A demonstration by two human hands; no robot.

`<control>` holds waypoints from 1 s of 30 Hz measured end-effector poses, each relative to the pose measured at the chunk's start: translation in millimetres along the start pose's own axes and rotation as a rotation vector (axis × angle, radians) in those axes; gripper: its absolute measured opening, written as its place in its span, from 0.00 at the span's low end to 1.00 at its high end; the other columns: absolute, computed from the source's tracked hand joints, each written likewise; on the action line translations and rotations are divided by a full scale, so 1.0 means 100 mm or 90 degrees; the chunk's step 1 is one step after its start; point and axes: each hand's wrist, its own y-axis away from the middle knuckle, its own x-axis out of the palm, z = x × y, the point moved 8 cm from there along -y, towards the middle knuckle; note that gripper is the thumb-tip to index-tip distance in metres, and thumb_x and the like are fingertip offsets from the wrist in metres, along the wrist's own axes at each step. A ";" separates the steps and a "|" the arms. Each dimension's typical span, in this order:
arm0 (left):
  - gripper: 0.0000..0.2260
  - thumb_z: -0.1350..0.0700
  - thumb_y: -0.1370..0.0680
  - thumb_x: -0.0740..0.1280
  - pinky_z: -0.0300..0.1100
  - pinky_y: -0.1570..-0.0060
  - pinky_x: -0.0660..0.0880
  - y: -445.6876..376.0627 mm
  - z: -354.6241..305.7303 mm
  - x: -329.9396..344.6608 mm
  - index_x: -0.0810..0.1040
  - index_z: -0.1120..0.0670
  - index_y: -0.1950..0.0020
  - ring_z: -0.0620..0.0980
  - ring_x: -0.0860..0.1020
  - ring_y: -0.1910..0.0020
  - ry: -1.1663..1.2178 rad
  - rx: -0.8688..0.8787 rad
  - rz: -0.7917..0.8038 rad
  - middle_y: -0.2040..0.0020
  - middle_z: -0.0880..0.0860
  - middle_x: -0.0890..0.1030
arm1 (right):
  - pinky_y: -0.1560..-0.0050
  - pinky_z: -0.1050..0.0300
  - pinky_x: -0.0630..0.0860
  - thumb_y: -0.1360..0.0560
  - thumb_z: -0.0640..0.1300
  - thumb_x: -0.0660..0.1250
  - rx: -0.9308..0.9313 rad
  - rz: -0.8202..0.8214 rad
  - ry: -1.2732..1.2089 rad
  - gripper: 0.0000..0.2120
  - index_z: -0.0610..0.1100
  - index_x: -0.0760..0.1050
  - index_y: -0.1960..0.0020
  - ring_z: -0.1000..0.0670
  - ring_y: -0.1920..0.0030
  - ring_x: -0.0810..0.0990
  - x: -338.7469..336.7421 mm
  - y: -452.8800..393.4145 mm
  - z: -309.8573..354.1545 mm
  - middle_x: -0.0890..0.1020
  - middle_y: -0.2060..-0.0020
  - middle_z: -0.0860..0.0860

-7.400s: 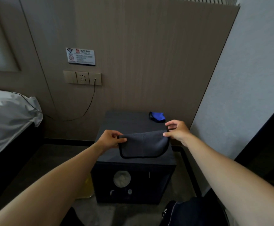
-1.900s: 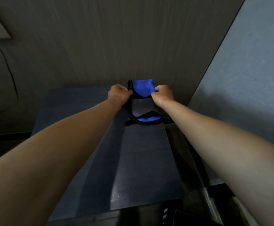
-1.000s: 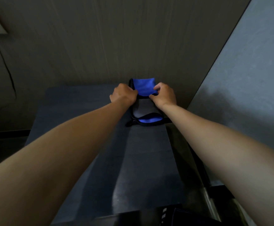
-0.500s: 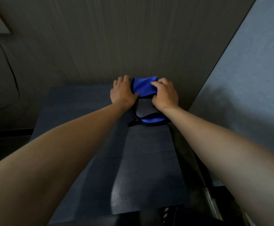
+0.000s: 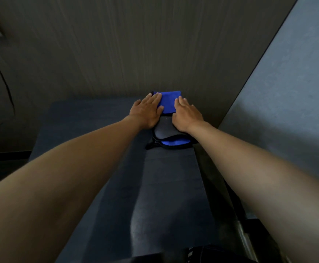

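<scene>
A folded blue cloth (image 5: 169, 102) lies on top of a folded grey cloth (image 5: 163, 131) with black trim and a blue underside. The stack sits at the far right corner of the dark cabinet top (image 5: 155, 186), close to the wall. My left hand (image 5: 147, 111) lies flat with straight fingers on the left part of the blue cloth. On the right part my right hand (image 5: 186, 115) presses flat, its heel over the grey cloth. Neither hand grips anything.
A wood-panel wall (image 5: 136, 44) rises right behind the stack. A grey wall (image 5: 287, 92) closes in on the right. A black cable (image 5: 6, 88) hangs at the far left. The near half of the cabinet top reflects light.
My hands pinched the blue cloth's near corners a second ago. They have since uncurled and slid forward, lying flat on the cloth.
</scene>
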 end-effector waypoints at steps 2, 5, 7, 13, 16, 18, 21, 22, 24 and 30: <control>0.28 0.43 0.16 0.45 0.54 0.23 0.48 0.00 0.00 0.05 0.44 0.51 0.19 0.50 0.47 0.20 -0.005 -0.012 0.025 0.18 0.48 0.47 | 0.21 0.45 0.46 0.18 0.48 0.51 0.002 0.038 -0.011 0.32 0.42 0.42 0.19 0.48 0.20 0.44 0.04 -0.01 -0.03 0.43 0.19 0.48; 0.28 0.42 0.16 0.44 0.55 0.23 0.47 -0.01 0.01 0.07 0.43 0.50 0.19 0.51 0.45 0.20 -0.020 -0.016 0.047 0.18 0.47 0.44 | 0.22 0.43 0.43 0.18 0.53 0.48 0.004 0.069 -0.011 0.33 0.43 0.39 0.19 0.49 0.20 0.41 0.09 0.00 -0.04 0.40 0.20 0.48; 0.28 0.42 0.16 0.44 0.55 0.23 0.46 -0.01 0.01 0.05 0.43 0.50 0.19 0.51 0.46 0.20 -0.025 -0.014 0.051 0.18 0.48 0.45 | 0.22 0.42 0.42 0.18 0.55 0.48 0.009 0.075 -0.002 0.34 0.43 0.38 0.19 0.49 0.20 0.40 0.09 0.00 -0.03 0.39 0.20 0.48; 0.28 0.41 0.17 0.51 0.52 0.23 0.52 0.14 -0.05 -0.14 0.54 0.53 0.19 0.49 0.50 0.20 0.055 0.028 -0.026 0.19 0.50 0.53 | 0.22 0.42 0.45 0.18 0.58 0.48 -0.005 0.050 -0.013 0.33 0.45 0.41 0.19 0.50 0.20 0.41 -0.04 0.12 0.02 0.40 0.20 0.50; 0.30 0.40 0.17 0.53 0.50 0.23 0.52 0.33 -0.09 -0.13 0.54 0.53 0.19 0.49 0.50 0.20 0.039 0.086 -0.014 0.19 0.50 0.54 | 0.22 0.42 0.45 0.17 0.56 0.49 -0.023 0.064 -0.010 0.33 0.46 0.40 0.19 0.51 0.20 0.40 0.01 0.24 0.05 0.39 0.20 0.51; 0.29 0.42 0.17 0.53 0.50 0.23 0.51 0.42 -0.09 -0.10 0.53 0.52 0.19 0.49 0.49 0.20 -0.003 0.106 -0.014 0.19 0.50 0.54 | 0.22 0.43 0.45 0.17 0.56 0.48 -0.024 0.058 -0.002 0.32 0.47 0.40 0.19 0.51 0.20 0.40 0.03 0.29 0.05 0.39 0.20 0.52; 0.27 0.44 0.16 0.51 0.51 0.23 0.51 0.47 -0.05 -0.05 0.52 0.53 0.19 0.49 0.49 0.20 -0.022 0.096 -0.016 0.19 0.50 0.53 | 0.22 0.42 0.47 0.17 0.57 0.48 -0.015 0.043 0.001 0.32 0.46 0.40 0.19 0.50 0.20 0.40 0.07 0.33 0.06 0.40 0.20 0.51; 0.27 0.44 0.16 0.50 0.51 0.23 0.52 0.48 -0.04 -0.02 0.51 0.53 0.19 0.50 0.49 0.20 -0.022 0.089 -0.017 0.19 0.50 0.52 | 0.22 0.42 0.48 0.17 0.57 0.48 -0.012 0.036 0.006 0.32 0.46 0.40 0.19 0.49 0.20 0.40 0.10 0.33 0.06 0.40 0.20 0.51; 0.26 0.46 0.15 0.50 0.52 0.23 0.53 0.47 -0.06 0.02 0.51 0.54 0.19 0.50 0.49 0.20 -0.015 0.072 -0.015 0.19 0.50 0.52 | 0.23 0.42 0.49 0.17 0.57 0.47 -0.007 0.022 0.008 0.32 0.46 0.40 0.19 0.49 0.20 0.40 0.13 0.33 0.06 0.40 0.20 0.51; 0.25 0.47 0.15 0.50 0.52 0.24 0.56 0.45 -0.08 0.03 0.52 0.54 0.19 0.50 0.50 0.20 0.008 0.043 -0.040 0.19 0.51 0.53 | 0.23 0.41 0.50 0.17 0.58 0.47 -0.001 -0.006 0.006 0.32 0.46 0.41 0.19 0.49 0.20 0.41 0.16 0.29 0.05 0.42 0.19 0.50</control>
